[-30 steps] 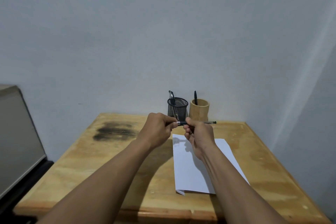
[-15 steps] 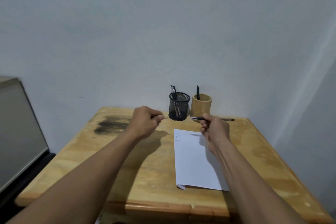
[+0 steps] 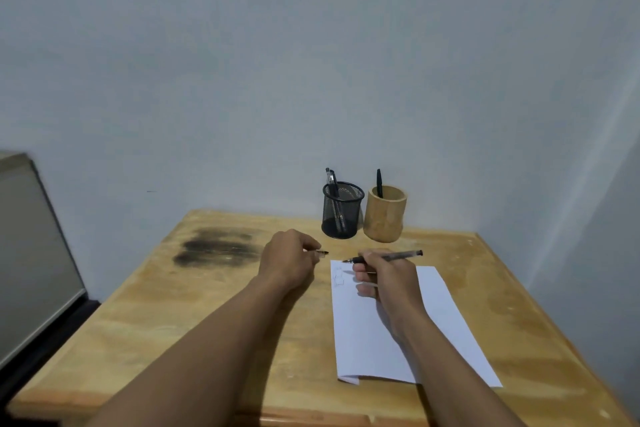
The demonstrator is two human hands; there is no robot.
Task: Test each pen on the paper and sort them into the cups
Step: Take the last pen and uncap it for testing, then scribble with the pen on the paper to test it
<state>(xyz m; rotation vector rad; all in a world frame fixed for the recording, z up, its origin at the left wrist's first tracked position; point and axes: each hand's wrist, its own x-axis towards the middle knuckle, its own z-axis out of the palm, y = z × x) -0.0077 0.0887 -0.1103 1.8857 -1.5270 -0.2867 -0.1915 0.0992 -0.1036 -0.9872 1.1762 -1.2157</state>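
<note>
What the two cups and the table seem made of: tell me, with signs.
Black cup: metal wire mesh by its see-through weave, matte. Tan cup: probably bamboo or wood, thick wall, dull grain. Table: wood, glossy varnish, with a dark stain.

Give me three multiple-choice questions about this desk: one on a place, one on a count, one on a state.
1. Where does the wooden cup stand?
A) right of the black mesh cup
B) left of it
C) on the floor

2. How many pens stand in the wooden cup?
A) none
B) one
C) three

3. The pen in the right hand is:
A) capped
B) uncapped
C) lying flat, untouched

Answers:
1 A: the two cups stand side by side, and the wooden one is on the person's right.
2 B: a single black pen sticks out of it.
3 B: its bare tip points at the paper, while the left hand holds the cap.
</note>
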